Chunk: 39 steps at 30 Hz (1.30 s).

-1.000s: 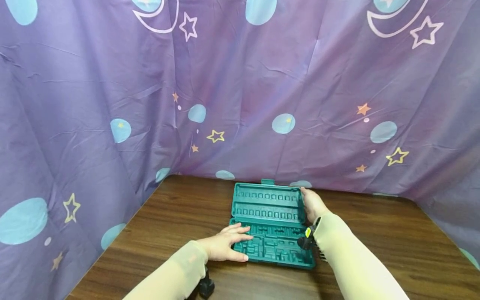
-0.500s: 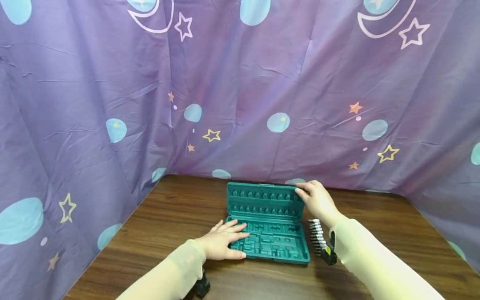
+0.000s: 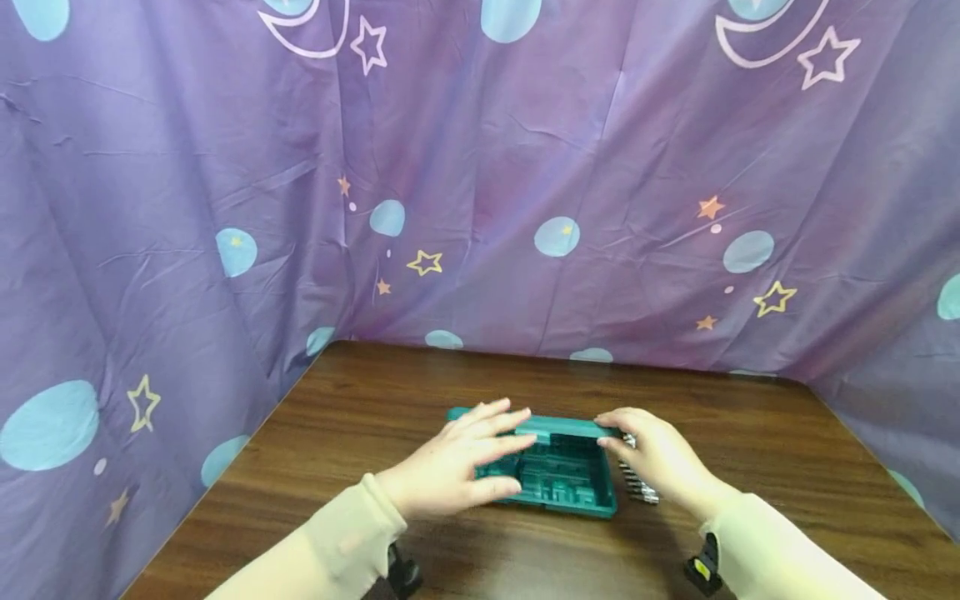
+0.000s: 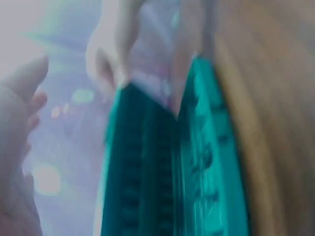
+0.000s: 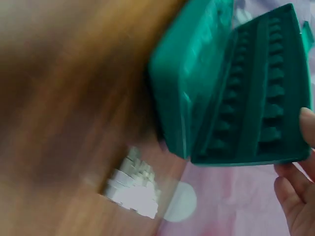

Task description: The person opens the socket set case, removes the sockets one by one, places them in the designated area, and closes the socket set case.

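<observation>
A green plastic tool case [image 3: 567, 483] stands half closed on the table, its lid [image 3: 570, 427] tilted over the moulded tray. My right hand [image 3: 660, 458] pinches the lid near its right corner; in the right wrist view the thumb [image 5: 307, 125] lies on the inner side and the fingers on the outer side. In front of the case's left part hovers my left hand [image 3: 459, 462], fingers spread and holding nothing. The left wrist view shows it apart from the lid [image 4: 138, 162]. It hides the left part of the case in the head view.
Several silvery sockets [image 3: 639, 485] lie in a row on the wooden table [image 3: 390, 392], just right of the case and partly behind my right hand. A purple patterned curtain [image 3: 480, 167] hangs behind the table and along its sides.
The lid has swung from leaning far back to tilting forward over the tray, with my right hand shifting from its side edge to the top corner. My left hand has lifted off the tray.
</observation>
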{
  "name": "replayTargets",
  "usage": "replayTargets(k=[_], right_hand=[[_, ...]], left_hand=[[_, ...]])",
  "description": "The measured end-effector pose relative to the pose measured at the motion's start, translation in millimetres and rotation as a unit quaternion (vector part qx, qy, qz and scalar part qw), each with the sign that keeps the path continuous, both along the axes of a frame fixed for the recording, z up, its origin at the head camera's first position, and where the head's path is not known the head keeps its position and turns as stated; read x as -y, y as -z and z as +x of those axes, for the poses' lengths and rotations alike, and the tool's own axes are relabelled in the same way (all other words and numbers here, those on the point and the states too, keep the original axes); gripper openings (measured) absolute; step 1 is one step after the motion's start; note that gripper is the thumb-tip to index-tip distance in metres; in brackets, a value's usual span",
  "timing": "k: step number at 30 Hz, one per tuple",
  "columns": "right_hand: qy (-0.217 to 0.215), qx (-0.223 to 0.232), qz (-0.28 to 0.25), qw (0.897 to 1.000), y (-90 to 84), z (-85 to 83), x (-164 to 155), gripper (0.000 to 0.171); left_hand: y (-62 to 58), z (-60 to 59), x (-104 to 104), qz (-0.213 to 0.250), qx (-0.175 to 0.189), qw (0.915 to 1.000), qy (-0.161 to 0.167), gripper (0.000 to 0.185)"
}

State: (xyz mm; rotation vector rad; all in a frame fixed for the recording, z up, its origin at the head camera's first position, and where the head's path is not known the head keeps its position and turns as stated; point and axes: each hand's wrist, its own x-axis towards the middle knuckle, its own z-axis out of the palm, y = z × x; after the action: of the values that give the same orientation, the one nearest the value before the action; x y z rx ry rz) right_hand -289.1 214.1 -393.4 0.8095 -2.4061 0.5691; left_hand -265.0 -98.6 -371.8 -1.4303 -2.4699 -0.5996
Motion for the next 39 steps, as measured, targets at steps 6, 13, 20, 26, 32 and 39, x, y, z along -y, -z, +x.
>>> replayTargets(k=[6,13,20,26,32,39], right_hand=[[-0.059,-0.062,0.069,0.994,29.3,12.2,-1.4,0.041],[-0.063,-0.056,0.124,0.989,43.6,21.9,3.0,0.031],[0.059,0.026,0.186,0.98,29.6,25.9,46.7,0.033],[0.157,0.104,0.303,0.934,37.1,25.2,97.2,0.073],[0.204,0.033,0.4,0.893,52.0,27.3,109.4,0.058],[0.211,0.001,0.41,0.887,57.4,33.1,114.0,0.044]], left_hand=[[18.9,-33.0,2.4,-0.044,0.096,0.9878,-0.114,0.052],[54.3,-44.4,-1.1,-0.123,0.135,0.9721,-0.147,0.054],[67.9,-46.5,0.7,-0.127,0.15,0.9686,-0.152,0.055],[69.4,-49.6,-1.0,-0.125,0.149,0.9687,-0.154,0.055],[69.9,-49.4,-4.8,-0.119,0.157,0.9687,-0.15,0.056],[70.5,-46.7,-4.4,-0.116,0.159,0.9688,-0.15,0.055]])
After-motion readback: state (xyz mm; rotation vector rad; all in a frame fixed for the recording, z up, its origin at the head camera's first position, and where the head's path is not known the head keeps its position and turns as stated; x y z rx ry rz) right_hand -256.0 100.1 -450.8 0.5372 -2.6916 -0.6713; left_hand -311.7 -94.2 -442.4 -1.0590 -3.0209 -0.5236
